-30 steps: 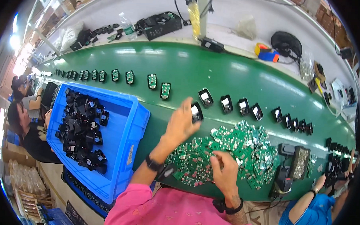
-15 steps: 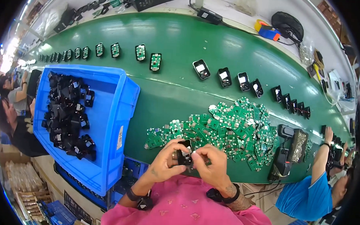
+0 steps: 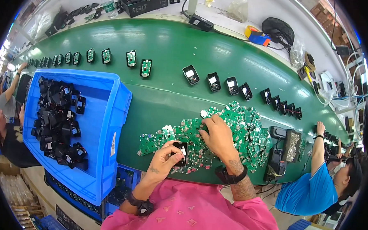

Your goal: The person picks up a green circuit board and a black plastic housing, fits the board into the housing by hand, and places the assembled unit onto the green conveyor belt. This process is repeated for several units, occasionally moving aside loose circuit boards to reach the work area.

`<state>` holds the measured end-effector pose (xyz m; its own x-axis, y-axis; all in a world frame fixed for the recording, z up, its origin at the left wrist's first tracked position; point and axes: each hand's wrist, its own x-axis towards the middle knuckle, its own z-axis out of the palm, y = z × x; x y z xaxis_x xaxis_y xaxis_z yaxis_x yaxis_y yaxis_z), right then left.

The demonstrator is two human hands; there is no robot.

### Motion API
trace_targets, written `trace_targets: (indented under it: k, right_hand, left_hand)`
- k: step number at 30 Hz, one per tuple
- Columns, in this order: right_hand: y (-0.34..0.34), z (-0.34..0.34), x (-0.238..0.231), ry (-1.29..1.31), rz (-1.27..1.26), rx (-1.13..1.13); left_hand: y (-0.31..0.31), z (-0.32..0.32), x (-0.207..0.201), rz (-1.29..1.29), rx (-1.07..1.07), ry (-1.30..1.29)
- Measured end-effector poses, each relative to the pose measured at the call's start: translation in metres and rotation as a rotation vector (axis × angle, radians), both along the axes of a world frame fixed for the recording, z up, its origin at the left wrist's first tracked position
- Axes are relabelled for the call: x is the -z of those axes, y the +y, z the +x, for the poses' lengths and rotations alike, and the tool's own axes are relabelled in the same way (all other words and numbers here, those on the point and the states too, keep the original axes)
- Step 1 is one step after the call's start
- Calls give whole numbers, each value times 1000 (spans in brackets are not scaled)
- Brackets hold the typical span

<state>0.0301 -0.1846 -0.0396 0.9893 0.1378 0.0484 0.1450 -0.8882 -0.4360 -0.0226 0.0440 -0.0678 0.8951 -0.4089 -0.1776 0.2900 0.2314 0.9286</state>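
Head fisheye looks down on bench [image 3: 166,48]; rim details unclear.

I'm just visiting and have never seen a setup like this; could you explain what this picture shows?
There is no robot here: these are a person's bare hands, seen from a wide camera worn on the head and looking down, which makes straight edges bend. The left hand holds a black casing. The right hand is at a heap of green circuit boards on the green bench. Beyond, casings with boards inside line up to the left, and casings showing white inside to the right. At left is a blue bin holding black parts.
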Motion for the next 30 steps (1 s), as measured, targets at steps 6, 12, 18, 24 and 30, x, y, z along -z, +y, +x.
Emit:
trace_targets:
  k: [6,12,18,24,30]
  right_hand:
    - [-3,5,-6,-145,179,86]
    - [-8,-8,-19,61,1231,475]
    - [15,-42,-33,-114,1074,427]
    - [20,-44,-41,-527,378,114]
    - [21,-47,-37,-455,363,62]
  left_hand:
    - [-8,0,-6,17,-42,50]
    - [-28,12,-22,30,-63,-101]
    - [-47,18,-35,224,-106,-169]
    - [-54,20,-51,550,-157,-484]
    - [-53,19,-55,627,-169,-590]
